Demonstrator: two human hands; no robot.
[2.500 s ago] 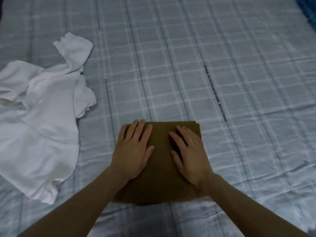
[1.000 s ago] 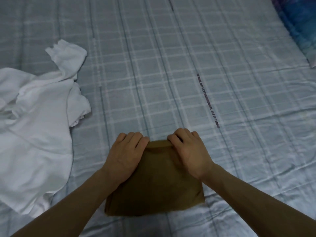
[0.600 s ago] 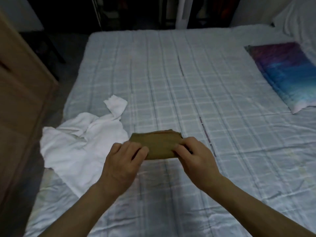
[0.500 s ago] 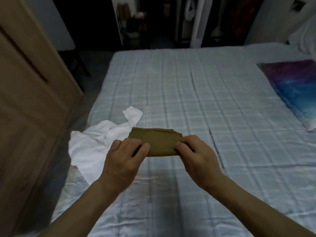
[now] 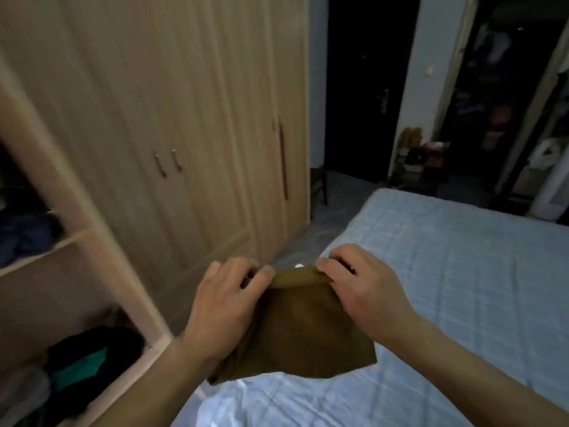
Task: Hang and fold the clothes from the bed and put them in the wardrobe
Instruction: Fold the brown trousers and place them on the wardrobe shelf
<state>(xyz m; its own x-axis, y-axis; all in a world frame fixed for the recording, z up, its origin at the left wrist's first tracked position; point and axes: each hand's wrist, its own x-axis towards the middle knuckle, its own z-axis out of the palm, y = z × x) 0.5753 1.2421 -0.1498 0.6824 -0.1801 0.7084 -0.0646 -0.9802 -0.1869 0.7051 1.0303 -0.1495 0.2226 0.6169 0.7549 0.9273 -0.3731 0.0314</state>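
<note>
The wardrobe (image 5: 160, 118) stands left of the bed (image 5: 462, 272), its open shelves holding dark clothes (image 5: 89, 355). The folded brown cloth (image 5: 301, 331) is held above the bed's edge, left hand (image 5: 224, 306) and right hand (image 5: 366, 297) each with a grip clamped on its top fold.

The folded brown garment (image 5: 303, 328) in my hands is soft, matt cloth. The wardrobe (image 5: 172, 118) doors are pale wood-look panels, smooth with a faint grain, and carry small metal handles (image 5: 167, 163). The bed (image 5: 462, 272) cover is light blue checked cloth, slightly creased.
</note>
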